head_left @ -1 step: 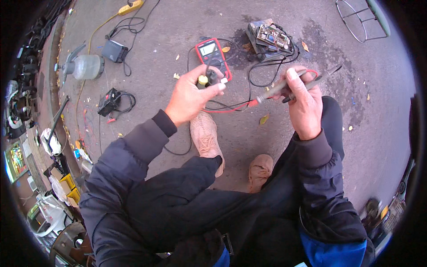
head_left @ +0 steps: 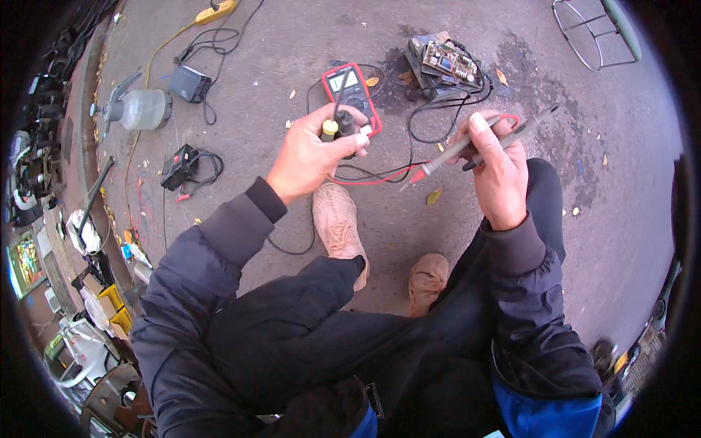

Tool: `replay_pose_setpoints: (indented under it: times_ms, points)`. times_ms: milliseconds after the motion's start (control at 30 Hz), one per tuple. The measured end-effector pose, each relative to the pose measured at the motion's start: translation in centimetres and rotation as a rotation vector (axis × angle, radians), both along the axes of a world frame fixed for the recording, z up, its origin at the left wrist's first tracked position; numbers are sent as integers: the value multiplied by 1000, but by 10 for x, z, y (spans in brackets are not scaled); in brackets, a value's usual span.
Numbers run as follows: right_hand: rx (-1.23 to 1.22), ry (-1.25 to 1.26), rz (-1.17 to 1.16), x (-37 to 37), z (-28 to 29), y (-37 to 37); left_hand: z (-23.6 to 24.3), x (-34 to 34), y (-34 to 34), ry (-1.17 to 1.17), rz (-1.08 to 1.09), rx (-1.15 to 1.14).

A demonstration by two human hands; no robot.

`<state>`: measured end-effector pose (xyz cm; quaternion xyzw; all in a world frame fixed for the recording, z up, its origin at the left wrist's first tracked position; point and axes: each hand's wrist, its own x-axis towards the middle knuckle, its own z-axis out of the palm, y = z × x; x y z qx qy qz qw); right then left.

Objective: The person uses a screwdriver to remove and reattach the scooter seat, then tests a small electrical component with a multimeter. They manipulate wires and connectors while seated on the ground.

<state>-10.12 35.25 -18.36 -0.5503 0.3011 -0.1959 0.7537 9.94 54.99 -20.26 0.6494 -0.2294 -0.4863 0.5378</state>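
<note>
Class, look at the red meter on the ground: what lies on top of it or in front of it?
The left hand, holding a small part with a yellow cap, covers the lower left of the red meter. The screen shows; the dial is mostly hidden.

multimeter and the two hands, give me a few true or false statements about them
1. The red multimeter lies on the ground in front of the person. True.
2. The right hand holds two test probes together. True.
3. The left hand is empty. False: its fingers hold a small dark part with a yellow end.
4. The circuit board sits in the person's lap. False: it lies on the ground to the right of the multimeter.
5. The yellow power strip is at the far left of the ground, away from both hands. True.
</note>
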Motion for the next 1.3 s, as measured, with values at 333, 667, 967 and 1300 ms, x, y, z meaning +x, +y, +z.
replay_pose_setpoints:
  times_ms: [333,667,967,1300]
  points:
    - [-35,58,111,0,-5,8,7,82,34,440,-4,-129]
    - [4,77,118,3,-5,12,-10,117,65,366,259,-193]
    - [3,38,93,5,-6,15,-6,130,68,286,398,-115]
    - [-38,150,126,1,-8,11,7,155,83,130,185,-57]
